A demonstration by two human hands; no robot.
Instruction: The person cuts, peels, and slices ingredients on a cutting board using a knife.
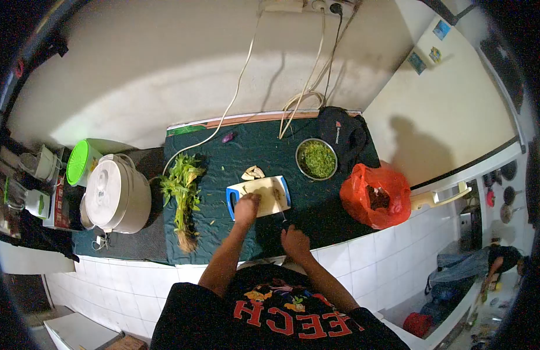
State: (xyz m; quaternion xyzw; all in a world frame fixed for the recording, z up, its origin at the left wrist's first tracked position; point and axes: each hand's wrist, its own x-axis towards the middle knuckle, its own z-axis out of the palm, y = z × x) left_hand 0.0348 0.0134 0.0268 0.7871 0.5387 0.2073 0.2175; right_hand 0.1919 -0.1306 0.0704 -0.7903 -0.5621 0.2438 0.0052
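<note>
A cutting board (264,195) with a cream surface and blue ends lies on the dark green cloth. My left hand (246,210) is closed over its left part, fingers pressed together; what they hold is too small to tell. My right hand (295,242) grips the dark handle of a knife (285,223) at the board's near right edge, the blade pointing away over the board. Just beyond the board sit some pale off-white pieces (253,173). Farther right stands a metal bowl (298,165) of chopped greens (318,159).
A bunch of leafy greens (184,192) with roots lies at left, near a large white rice cooker (115,192). A small purple onion-like thing (228,137) lies at the back. At right are a black bag (346,134) and a red plastic bag (363,198). Cables (235,96) hang from the wall.
</note>
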